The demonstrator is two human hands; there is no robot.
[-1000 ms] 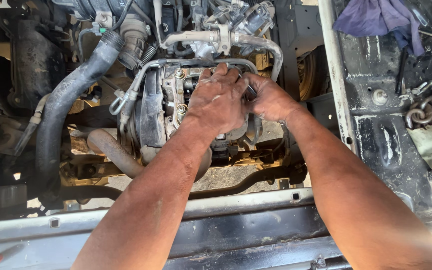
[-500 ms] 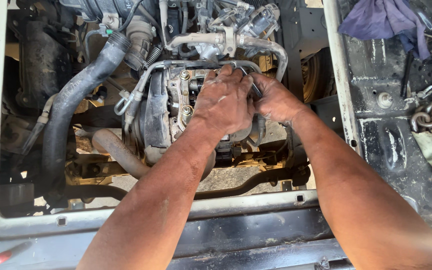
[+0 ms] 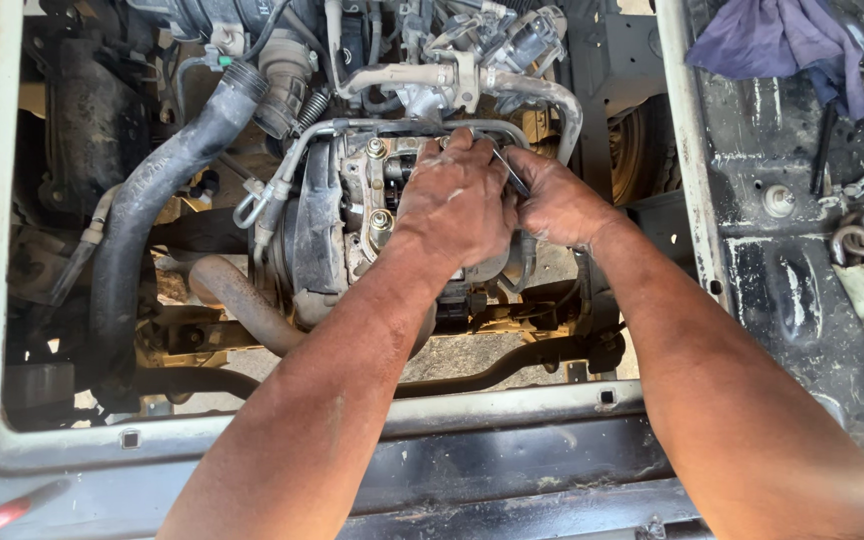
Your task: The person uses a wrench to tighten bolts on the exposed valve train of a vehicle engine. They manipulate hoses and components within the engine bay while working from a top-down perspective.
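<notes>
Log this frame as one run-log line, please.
left hand: pressed on engine part | right hand: gripping metal tool | black hose left | purple rag right

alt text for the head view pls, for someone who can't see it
Seen from above, a person's left hand and right hand meet on a grimy engine part in an open vehicle bay, gripping a thin metal tool. A black hose curves at left; a purple rag lies upper right.
</notes>
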